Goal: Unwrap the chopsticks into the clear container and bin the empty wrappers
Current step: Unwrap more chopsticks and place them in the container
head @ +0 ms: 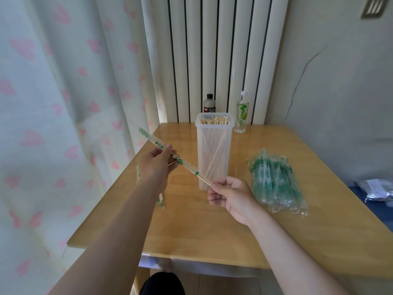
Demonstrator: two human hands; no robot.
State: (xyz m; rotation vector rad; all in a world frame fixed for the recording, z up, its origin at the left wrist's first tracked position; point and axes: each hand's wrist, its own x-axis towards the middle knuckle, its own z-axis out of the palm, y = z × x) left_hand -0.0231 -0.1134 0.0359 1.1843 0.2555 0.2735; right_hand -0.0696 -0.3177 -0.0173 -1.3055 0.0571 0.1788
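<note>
The wooden counter stands against a radiator, with a curtain of pink hearts along its left edge. The tall clear container stands near the back edge, about midway along, crowded with bare sticks whose ends reach its rim. Toward the right edge lies a pile of wrapped pairs in clear film with green print too small to read.

In front of the container, both hands are raised above the counter. The left hand has its fingers curled round a green-printed wrapper over the left edge. The chopsticks slant out of it down to the right hand, whose thumb and forefinger pinch the bare end, with the other fingers curled under.

Behind the container stands a dark bottle showing "SO". A clear bottle with green lettering is just to its right.
</note>
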